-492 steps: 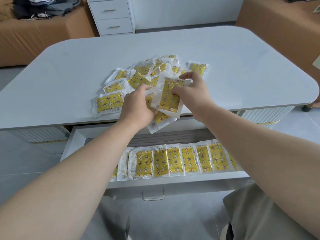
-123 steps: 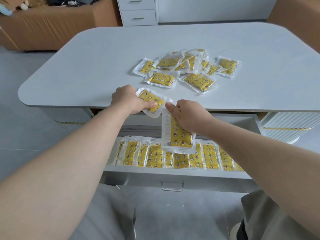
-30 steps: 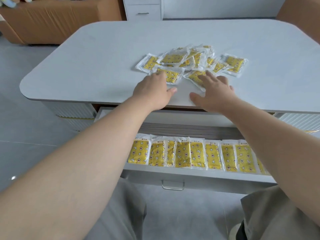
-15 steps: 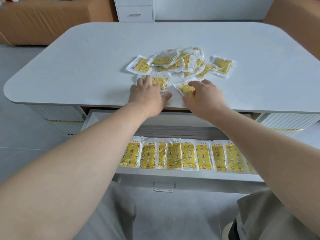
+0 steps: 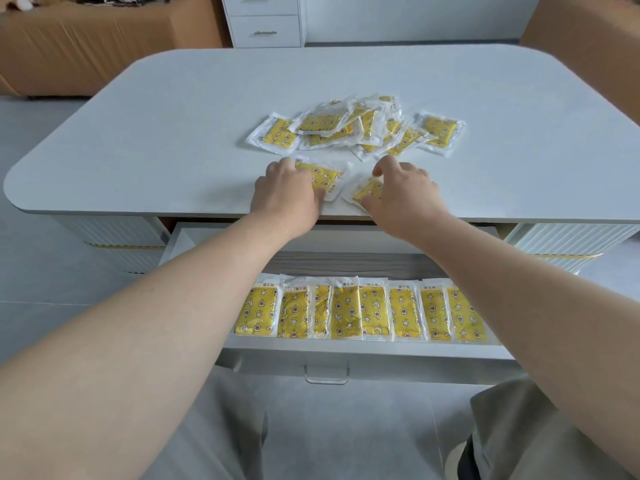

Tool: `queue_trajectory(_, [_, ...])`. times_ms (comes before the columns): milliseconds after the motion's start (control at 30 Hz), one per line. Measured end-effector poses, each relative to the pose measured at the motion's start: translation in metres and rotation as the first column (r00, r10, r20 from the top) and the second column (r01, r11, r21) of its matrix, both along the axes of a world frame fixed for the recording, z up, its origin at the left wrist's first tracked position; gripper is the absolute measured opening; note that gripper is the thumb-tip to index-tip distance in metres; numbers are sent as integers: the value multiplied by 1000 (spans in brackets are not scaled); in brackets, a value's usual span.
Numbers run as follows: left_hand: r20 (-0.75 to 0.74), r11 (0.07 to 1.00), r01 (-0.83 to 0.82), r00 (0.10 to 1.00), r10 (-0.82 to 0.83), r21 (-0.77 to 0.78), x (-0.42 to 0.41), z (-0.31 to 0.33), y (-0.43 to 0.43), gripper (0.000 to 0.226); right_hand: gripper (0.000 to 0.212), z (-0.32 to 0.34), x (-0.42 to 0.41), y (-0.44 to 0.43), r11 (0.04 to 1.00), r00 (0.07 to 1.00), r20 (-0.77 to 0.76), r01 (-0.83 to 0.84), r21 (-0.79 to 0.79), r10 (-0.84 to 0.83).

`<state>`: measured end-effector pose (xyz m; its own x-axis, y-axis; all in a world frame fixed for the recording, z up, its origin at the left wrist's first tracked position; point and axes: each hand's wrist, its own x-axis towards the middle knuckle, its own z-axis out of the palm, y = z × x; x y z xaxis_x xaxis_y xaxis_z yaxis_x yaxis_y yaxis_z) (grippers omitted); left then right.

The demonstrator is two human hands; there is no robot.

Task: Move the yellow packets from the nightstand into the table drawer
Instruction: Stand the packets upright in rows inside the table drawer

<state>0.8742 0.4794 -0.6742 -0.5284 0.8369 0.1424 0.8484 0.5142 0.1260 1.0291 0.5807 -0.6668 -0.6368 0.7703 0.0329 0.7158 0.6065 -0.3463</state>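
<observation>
The left packet [image 5: 323,175] and the right packet [image 5: 369,192] lie close to the front edge of the table [image 5: 173,133]. The left hand [image 5: 287,192] and the right hand [image 5: 403,197] each nip one under bent fingers and thumb, likely so the drop is short. Behind sits the pile of packets [image 5: 360,128]; just below, the open drawer [image 5: 346,352] holds a neat row of packets [image 5: 360,313].

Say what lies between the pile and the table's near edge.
Head view: left packet under the left hand, right packet under the right hand.

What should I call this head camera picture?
Left hand and right hand grip yellow plastic packets on the white table.
</observation>
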Motion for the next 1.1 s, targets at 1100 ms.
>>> queue_trajectory(1100, [287, 795, 173, 958, 1, -581, -4, 48, -38, 46, 26, 29, 5, -23, 894, 949, 88, -250, -372, 302])
